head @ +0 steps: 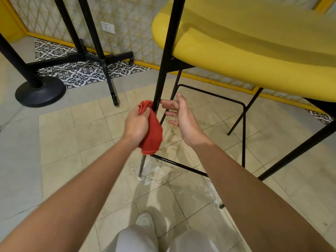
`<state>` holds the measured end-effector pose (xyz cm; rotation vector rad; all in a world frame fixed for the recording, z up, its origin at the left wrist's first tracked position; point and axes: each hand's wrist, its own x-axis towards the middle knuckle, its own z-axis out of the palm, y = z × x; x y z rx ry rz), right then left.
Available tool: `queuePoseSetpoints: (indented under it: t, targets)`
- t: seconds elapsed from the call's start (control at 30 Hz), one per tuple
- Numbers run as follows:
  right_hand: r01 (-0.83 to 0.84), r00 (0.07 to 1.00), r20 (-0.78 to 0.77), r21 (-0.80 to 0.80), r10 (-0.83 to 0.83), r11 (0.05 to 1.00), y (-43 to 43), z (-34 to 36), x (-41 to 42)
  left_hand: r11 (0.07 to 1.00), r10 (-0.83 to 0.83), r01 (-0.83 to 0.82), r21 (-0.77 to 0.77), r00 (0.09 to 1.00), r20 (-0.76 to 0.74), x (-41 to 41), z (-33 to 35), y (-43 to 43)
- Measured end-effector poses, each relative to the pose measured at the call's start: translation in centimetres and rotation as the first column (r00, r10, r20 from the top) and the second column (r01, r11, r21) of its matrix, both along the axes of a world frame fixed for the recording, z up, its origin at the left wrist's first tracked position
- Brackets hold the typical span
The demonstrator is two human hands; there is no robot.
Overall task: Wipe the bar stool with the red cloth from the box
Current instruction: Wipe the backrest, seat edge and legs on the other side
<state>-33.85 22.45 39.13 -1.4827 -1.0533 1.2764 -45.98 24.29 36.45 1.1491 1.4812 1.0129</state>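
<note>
The bar stool has a yellow seat (254,51) at the upper right and thin black metal legs. Its nearest leg (163,66) runs down the middle of the view to the floor. My left hand (136,124) is shut on the red cloth (153,133), which is pressed around that leg about halfway down. Bunched cloth sticks out above my fingers and hangs below my palm. My right hand (183,119) is just right of the leg, fingers apart, its fingertips close to the leg and holding nothing. The box is not in view.
The stool's footrest ring (243,106) and other legs (298,148) spread to the right. White dust lies on the tiles around the leg's foot (141,174). A black round stand base (40,91) and a wheeled black frame (109,59) stand at the left. My shoe (145,220) is below.
</note>
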Motion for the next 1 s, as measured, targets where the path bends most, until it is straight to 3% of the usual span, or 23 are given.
queuePoseSetpoints:
  t: [0.1,0.27,0.33,0.5,0.57,0.67,0.87,1.0]
  targets:
    - [0.015,0.999,0.032,0.032,-0.016,0.999,0.0,-0.2,0.0,0.958,-0.091,0.117,-0.261,0.990,0.108,-1.1,2.1,1.4]
    - [0.045,0.997,0.053,0.077,-0.049,0.996,0.3,-0.5,0.4,0.931,-0.260,0.301,-0.208,0.944,0.203,-0.8,5.2,3.1]
    - [0.053,0.997,0.055,0.081,-0.057,0.995,0.3,-0.5,0.5,0.913,-0.308,0.340,-0.225,0.937,0.165,-1.0,4.8,3.2]
    - [0.064,0.997,0.046,0.049,-0.067,0.997,0.2,-0.9,0.8,0.872,-0.438,0.399,-0.282,0.894,-0.091,-1.3,4.3,3.8]
    - [0.080,0.996,0.038,0.039,-0.081,0.996,0.1,-1.0,1.0,0.898,-0.400,0.385,-0.215,0.916,-0.031,-1.1,4.7,4.5]
    - [0.110,0.994,0.020,0.023,-0.110,0.994,0.2,-1.3,1.1,0.922,-0.314,0.349,-0.166,0.927,0.205,-0.9,4.2,4.5]
    - [0.097,0.995,0.016,-0.009,-0.097,0.995,-0.2,-1.5,0.2,0.905,-0.345,0.333,-0.264,0.939,-0.002,-1.7,1.6,3.6]
    - [0.121,0.992,-0.018,-0.021,-0.121,0.992,-0.1,-1.7,0.0,0.971,-0.173,0.213,-0.110,0.941,0.291,-1.3,1.0,2.8]
